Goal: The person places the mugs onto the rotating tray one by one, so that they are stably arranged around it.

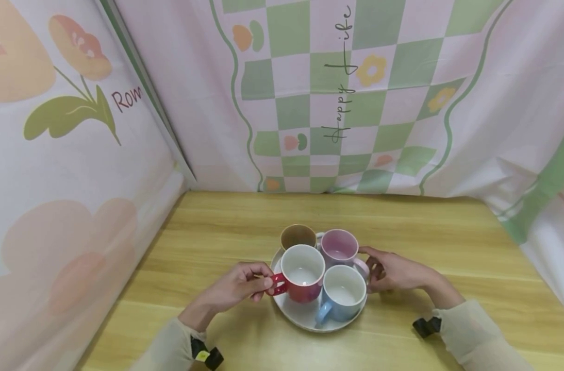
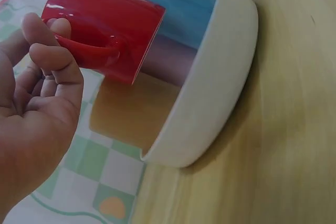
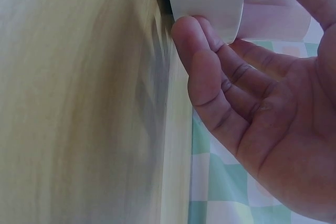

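Observation:
My left hand (image 1: 242,286) pinches the handle of a red mug (image 2: 105,27) with a white inside. The mug is upright, its base raised near the rim of a round white dish (image 2: 226,77). Inside the dish stand a light blue mug (image 1: 344,296), a pink mug (image 1: 339,245) and a brown mug (image 1: 298,237), which the red one partly hides in the head view. At the dish's right side is my right hand (image 1: 398,270), fingers loosely bent. In the right wrist view its fingertips (image 3: 191,35) touch the dish's outer wall.
The dish stands on a wooden table (image 1: 208,221). Behind it hangs a checkered green and white cloth (image 1: 293,111), and a flowered cloth (image 1: 78,170) covers the left side.

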`<state>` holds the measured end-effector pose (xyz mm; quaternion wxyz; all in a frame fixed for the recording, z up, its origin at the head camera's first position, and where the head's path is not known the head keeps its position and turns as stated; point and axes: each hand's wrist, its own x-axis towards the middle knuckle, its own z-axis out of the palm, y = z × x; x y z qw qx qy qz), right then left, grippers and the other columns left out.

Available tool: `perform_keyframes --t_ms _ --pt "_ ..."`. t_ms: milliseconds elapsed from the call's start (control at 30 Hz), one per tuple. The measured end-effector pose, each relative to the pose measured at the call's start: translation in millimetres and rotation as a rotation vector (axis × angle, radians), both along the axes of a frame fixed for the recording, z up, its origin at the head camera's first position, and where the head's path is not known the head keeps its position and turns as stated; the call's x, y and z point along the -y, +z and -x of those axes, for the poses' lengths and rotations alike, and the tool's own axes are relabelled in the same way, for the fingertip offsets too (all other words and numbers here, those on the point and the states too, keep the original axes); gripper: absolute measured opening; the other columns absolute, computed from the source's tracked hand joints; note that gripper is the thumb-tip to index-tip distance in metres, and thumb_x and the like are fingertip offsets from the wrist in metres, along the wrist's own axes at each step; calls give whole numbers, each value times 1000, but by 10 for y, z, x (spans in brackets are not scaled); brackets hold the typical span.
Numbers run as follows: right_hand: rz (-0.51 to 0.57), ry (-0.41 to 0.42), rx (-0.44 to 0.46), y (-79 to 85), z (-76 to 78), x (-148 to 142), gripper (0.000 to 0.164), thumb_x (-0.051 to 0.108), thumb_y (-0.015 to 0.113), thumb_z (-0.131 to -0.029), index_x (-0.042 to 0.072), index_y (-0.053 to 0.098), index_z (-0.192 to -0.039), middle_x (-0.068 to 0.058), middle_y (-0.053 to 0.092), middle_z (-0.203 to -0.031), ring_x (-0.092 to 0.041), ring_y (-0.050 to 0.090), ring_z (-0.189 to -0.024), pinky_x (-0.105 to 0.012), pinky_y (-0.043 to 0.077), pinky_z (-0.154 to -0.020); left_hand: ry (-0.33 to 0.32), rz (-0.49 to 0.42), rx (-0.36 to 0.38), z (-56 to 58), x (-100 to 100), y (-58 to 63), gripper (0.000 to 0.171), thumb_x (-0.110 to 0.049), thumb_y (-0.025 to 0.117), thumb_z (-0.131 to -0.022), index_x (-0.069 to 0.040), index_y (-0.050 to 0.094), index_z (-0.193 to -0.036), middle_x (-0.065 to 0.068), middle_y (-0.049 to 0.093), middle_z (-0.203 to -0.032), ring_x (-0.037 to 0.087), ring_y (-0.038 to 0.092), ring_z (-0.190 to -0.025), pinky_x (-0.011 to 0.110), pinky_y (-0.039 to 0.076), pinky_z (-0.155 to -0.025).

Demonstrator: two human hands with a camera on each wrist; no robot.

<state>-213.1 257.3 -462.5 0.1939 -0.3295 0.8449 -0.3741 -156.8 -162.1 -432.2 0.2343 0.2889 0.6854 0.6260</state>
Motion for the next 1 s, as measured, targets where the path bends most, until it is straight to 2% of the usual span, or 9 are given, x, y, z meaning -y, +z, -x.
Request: perform_keyframes --t_ms 167,267,367,467,633,1000 --pt "-11 -8 10 10 5 -6 90 19 81 -80 -3 29 -150 -12 65 -102 -10 66 -84 -27 59 -71 -2 28 -11 30 2 -59 26 -17 57 -101 9 61 -102 12 64 -88 2 53 -64 16 44 -58" --pt "-13 -9 14 16 4 -6 89 19 81 -81 -2 29 -151 -13 65 -102 -10 66 -84 -27 59 -71 8 59 2 45 3 -96 24 -17 58 -101 7 62 -102 10 64 -88 2 53 -64 16 44 -58" --pt "-12 -8 14 17 1 -6 89 18 80 -81 -2 29 -150 -13 65 -102 -9 66 -84 -27 59 -71 17 91 14 65 1 -146 23 -18 59 -100 5 63 -102 2 64 -89 3 54 -65 16 45 -59" --pt "-9 -5 10 19 -1 -6 89 18 81 -81 -2 29 -150 -13 65 -102 -9 66 -84 -27 59 -72 21 118 25 88 -1 -193 22 -18 60 -100 3 64 -103 1 64 -91 3 54 -66 16 45 -60" --pt "5 -1 15 18 -1 -4 89 19 81 -80 -2 30 -150 -13 65 -102 -9 66 -84 -27 59 -72 2 133 42 124 -1 -249 23 -20 59 -100 2 65 -104 0 66 -91 3 54 -66 16 45 -60" --pt "15 -4 27 -5 17 -9 89 19 81 -80 -1 30 -150 -13 64 -101 -10 66 -84 -27 59 -71 -53 142 15 206 23 -318 24 -21 59 -100 2 65 -105 1 63 -92 3 54 -65 16 46 -58"
